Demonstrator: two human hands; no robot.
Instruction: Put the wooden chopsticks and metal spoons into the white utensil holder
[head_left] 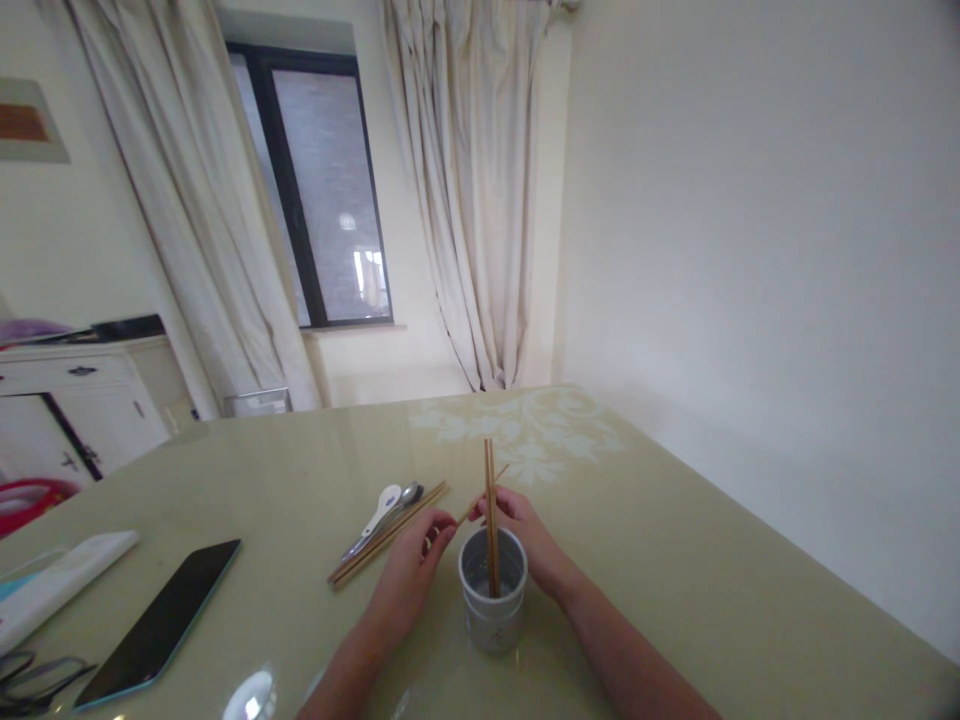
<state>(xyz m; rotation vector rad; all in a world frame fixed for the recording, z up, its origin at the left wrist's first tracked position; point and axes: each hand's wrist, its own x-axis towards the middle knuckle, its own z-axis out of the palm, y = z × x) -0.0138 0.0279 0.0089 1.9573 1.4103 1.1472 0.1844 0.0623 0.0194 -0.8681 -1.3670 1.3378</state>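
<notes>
Wooden chopstick [466, 515] is held b/w L hand [409, 550] and R hand [525, 525], both w/ fingers curled nearly closed on it, behind grey cup [491, 625] w/ 2 standing chopsticks [490, 500]; pls pinch lightly; forearms should not bump grey cup.

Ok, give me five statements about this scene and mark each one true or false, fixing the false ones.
1. Both hands, left hand and right hand, hold one slanted chopstick. True.
2. The white spoon stands in the cup. False: it lies on the table, to the cup's left.
3. Upright chopsticks stand in the cup. True.
4. The phone lies to the right of the cup. False: it lies to the left.
5. Curtains hang on both sides of the window. True.
</notes>
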